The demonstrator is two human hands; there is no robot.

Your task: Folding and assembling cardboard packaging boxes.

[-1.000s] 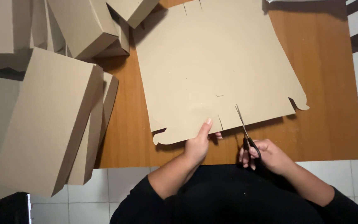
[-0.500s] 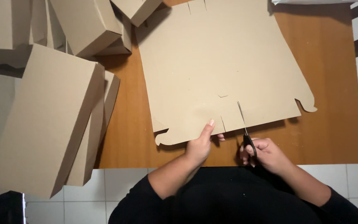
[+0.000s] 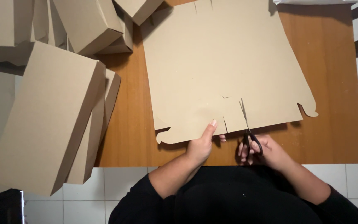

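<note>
With our left hand (image 3: 199,146) pinning the near edge of the flat cardboard sheet (image 3: 224,66) on the wooden table (image 3: 336,120), our right hand (image 3: 266,151) grips the scissors (image 3: 249,135), which have drawn back toward the edge, leaving a second slit beside the first.

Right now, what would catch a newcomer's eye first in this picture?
A big flat cardboard sheet covers the middle of the wooden table, its near edge slit and notched. There the right hand works black scissors into it while the left hand pins it down. Folded cardboard boxes pile up on the left.
</note>
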